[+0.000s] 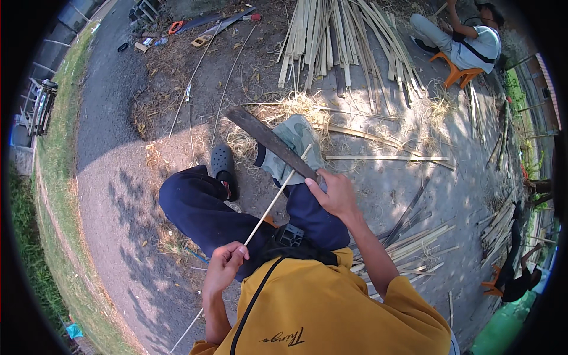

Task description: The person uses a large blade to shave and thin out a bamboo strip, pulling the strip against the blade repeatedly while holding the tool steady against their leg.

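My left hand (226, 264) is closed around a thin, pale bamboo strip (269, 210), which slants up to the right across my lap. The strip's lower end trails past my left forearm. In my right hand (335, 194) is a large knife (266, 139) with a long, dark, broad blade pointing to the upper left; my fingers hide its handle. Near its upper end the strip crosses the blade; I cannot tell whether they press together. Below the crossing, a camouflage-patterned cloth (296, 139) covers my right lower leg.
Split bamboo strips (331, 41) lie piled ahead, with shavings (296, 106) near them. More strips (414, 245) are on my right. Handsaws (213, 29) rest at the far left. One person (467, 44) sits on an orange stool (455, 74); another (520, 278) is at the right edge.
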`<state>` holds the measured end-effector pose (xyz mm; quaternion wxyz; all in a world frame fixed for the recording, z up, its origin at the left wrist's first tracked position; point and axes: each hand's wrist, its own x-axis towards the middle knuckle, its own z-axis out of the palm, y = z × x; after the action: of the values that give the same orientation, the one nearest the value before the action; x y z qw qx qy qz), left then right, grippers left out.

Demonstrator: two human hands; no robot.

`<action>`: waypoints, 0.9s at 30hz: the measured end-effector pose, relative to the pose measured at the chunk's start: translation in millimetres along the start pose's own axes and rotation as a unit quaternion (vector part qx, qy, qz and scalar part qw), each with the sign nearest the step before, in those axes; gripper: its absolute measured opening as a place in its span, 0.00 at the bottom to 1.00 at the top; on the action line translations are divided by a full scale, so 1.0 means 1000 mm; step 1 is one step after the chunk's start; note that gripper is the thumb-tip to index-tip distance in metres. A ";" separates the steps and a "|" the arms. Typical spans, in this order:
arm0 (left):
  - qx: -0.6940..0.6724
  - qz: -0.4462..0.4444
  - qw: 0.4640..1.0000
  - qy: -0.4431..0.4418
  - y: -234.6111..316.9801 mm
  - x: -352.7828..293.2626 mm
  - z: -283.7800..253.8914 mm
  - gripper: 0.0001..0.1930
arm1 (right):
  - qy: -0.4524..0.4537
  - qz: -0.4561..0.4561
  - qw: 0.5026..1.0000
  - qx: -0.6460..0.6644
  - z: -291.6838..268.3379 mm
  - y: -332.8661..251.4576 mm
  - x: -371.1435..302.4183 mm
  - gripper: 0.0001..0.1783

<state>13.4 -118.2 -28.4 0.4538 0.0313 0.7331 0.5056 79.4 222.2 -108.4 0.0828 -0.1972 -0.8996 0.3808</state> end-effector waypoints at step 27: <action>0.195 0.095 0.973 0.083 0.018 -0.004 -0.002 0.12 | 0.028 -0.010 0.999 0.022 0.000 0.009 0.003 0.28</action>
<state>7.4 -112.8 -11.7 0.3261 0.1461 0.8466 0.3944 79.5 228.8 -114.8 0.1161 -0.1971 -0.8904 0.3936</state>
